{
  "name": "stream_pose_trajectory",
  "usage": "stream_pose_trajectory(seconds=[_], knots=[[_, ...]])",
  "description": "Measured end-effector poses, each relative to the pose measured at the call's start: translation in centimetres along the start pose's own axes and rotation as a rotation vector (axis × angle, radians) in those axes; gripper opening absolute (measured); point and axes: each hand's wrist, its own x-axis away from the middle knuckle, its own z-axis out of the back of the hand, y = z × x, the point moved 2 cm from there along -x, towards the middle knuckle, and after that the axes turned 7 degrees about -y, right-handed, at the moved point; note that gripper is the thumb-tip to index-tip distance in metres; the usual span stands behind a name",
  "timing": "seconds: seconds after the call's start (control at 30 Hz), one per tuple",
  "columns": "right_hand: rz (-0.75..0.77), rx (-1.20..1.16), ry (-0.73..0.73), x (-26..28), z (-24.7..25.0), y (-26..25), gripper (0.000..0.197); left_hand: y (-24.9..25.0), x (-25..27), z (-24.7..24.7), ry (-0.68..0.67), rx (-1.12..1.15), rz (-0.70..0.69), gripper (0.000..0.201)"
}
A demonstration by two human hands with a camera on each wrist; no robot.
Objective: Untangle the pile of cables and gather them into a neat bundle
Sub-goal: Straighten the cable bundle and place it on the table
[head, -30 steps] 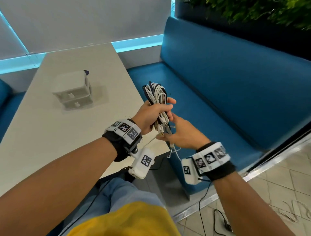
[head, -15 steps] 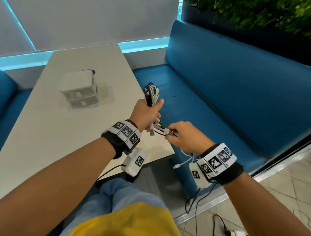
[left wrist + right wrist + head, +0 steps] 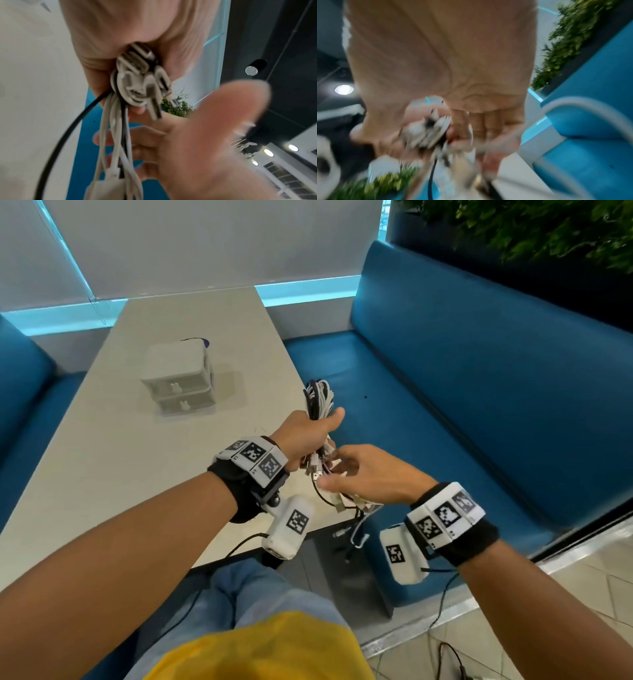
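A bundle of white and black cables stands folded in my left hand, which grips it round the middle; its looped top sticks out above the thumb. In the left wrist view the folded loops bulge from the fist and the loose strands hang down with plugs on their ends. My right hand sits just below the left, thumb and fingers spread around the hanging cable ends. Its fingers lie fairly straight behind the strands. The right wrist view is blurred, showing the palm and the bundle.
A small white two-drawer box stands on the pale table to the left. A blue bench seat runs along the right, with plants behind it. Thin black leads trail from the wrist cameras to the tiled floor.
My right hand has let go of the plug it had pulled out to the right. It has come back under the left hand, around the hanging ends. The left hand keeps its grip.
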Motion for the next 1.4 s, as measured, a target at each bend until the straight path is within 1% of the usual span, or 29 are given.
stream_pose_trajectory(seconds=[0.03, 0.07, 0.1, 0.13, 0.2, 0.23, 0.27, 0.33, 0.43, 0.53, 0.6, 0.67, 0.73, 0.77, 0.83, 0.87, 1.0, 1.1, 1.13, 1.2, 1.27, 1.33, 1.4], knots=[[-0.010, 0.046, -0.001, -0.4, -0.6, -0.2, 0.051, -0.1, 0.0, -0.3, 0.012, 0.024, 0.006, 0.043], [-0.025, 0.073, 0.014, -0.9, -1.2, -0.1, 0.039, -0.1, -0.1, -0.6, 0.022, 0.045, 0.011, 0.042], [-0.035, 0.060, 0.041, -1.2, -1.7, -0.1, 0.028, -0.1, -0.1, -0.7, 0.032, 0.064, 0.015, 0.041], [-0.044, 0.024, 0.063, -1.5, -2.0, 0.1, 0.023, -0.1, -0.1, -0.7, 0.045, 0.084, 0.017, 0.040], [-0.068, -0.019, 0.052, -2.0, -2.3, 0.6, 0.022, -0.3, -0.1, -0.4, 0.066, 0.118, 0.030, 0.039], [-0.086, 0.004, 0.028, -2.2, -2.3, 0.6, 0.025, -0.5, 0.1, -0.2, 0.076, 0.122, 0.037, 0.039], [-0.097, 0.065, 0.000, -2.2, -2.4, 0.6, 0.028, -0.5, 0.2, 0.0, 0.087, 0.115, 0.037, 0.039], [-0.091, 0.269, -0.046, -2.1, -2.3, 0.2, 0.030, -0.7, 0.1, 0.0, 0.101, 0.064, 0.018, 0.040], [-0.012, 0.512, -0.037, -1.5, -1.5, -0.7, 0.030, -1.0, 0.0, 0.2, 0.091, -0.084, -0.019, 0.042], [0.097, 0.602, 0.064, -1.0, -1.0, -1.5, 0.031, -1.0, 0.2, 1.1, 0.036, -0.281, -0.017, 0.043], [0.200, 0.568, 0.151, -0.9, -1.2, -1.7, 0.030, -0.8, 0.3, 1.7, -0.030, -0.406, 0.025, 0.047], [0.316, 0.443, 0.249, -1.0, -1.1, -1.7, 0.027, -0.6, 0.4, 2.2, -0.099, -0.493, 0.079, 0.056], [0.384, 0.359, 0.321, -1.1, -0.9, -1.7, 0.026, -0.9, 0.7, 2.5, -0.181, -0.499, 0.140, 0.055], [0.410, 0.347, 0.348, -1.0, -0.9, -1.8, 0.026, -1.2, 0.9, 2.6, -0.223, -0.459, 0.173, 0.049], [0.466, 0.333, 0.383, -0.9, -0.8, -1.8, 0.027, -1.9, 1.3, 2.6, -0.313, -0.303, 0.231, 0.037], [0.490, 0.312, 0.383, -0.9, -0.8, -1.6, 0.026, -2.2, 1.6, 2.5, -0.358, -0.219, 0.256, 0.034], [0.554, 0.192, 0.377, -1.2, -0.9, -0.7, 0.023, -2.9, 2.4, 2.3, -0.462, 0.049, 0.297, 0.034], [0.575, 0.224, 0.404, -1.1, -1.3, -0.6, 0.023, -3.1, 3.0, 2.4, -0.536, 0.135, 0.317, 0.039], [0.566, 0.244, 0.401, -1.1, -1.4, -0.6, 0.026, -3.1, 3.2, 2.3, -0.555, 0.151, 0.328, 0.039], [0.529, 0.277, 0.410, -1.4, -1.5, -0.7, 0.036, -3.2, 3.3, 1.9, -0.581, 0.199, 0.352, 0.036], [0.513, 0.268, 0.499, -1.7, -1.4, -0.9, 0.041, -3.3, 3.5, 1.3, -0.581, 0.296, 0.367, 0.035], [0.486, 0.217, 0.589, -2.1, -1.1, -1.1, 0.042, -3.5, 3.4, 0.7, -0.563, 0.402, 0.367, 0.042], [0.437, 0.175, 0.634, -2.5, -0.8, -1.1, 0.044, -3.6, 3.4, 0.5, -0.543, 0.470, 0.351, 0.049]])
